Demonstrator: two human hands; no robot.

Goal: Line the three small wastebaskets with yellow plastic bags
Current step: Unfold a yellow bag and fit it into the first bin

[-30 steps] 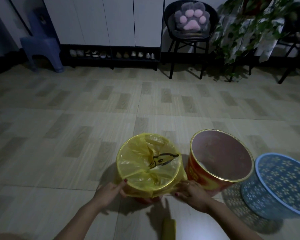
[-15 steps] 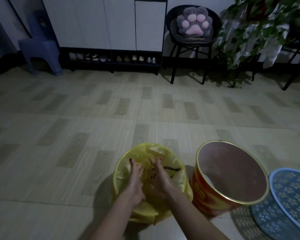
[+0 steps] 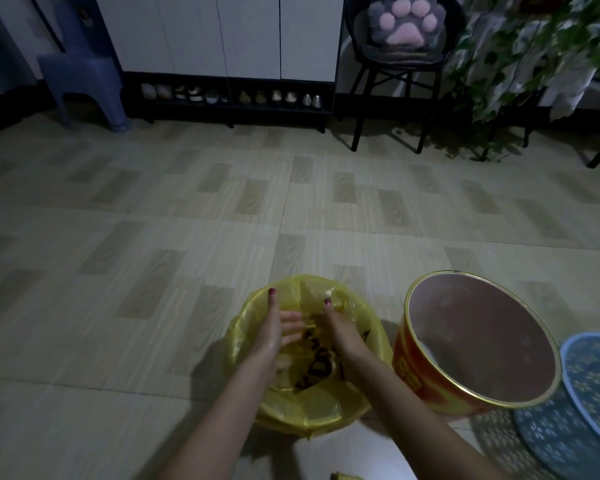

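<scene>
The yellow plastic bag point(image 3: 302, 407) is seated in the leftmost wastebasket on the tiled floor point(image 3: 153, 237), its edge folded over the rim all round. Both hands are plunged inside it: the left hand point(image 3: 274, 327) is spread flat, fingers apart, against the left inner wall, and the right hand point(image 3: 340, 327) is pressed open into the middle; nothing is clamped by either. Half a second ago the hands were held closer together near the top of the bag; now they are set wider and the film is pushed further down, so that dark print is seen at the bottom. Just to the right, the red wastebasket point(image 3: 430, 379) is tilted and unlined. The blue patterned wastebasket point(image 3: 589, 375) is cut by the right edge.
</scene>
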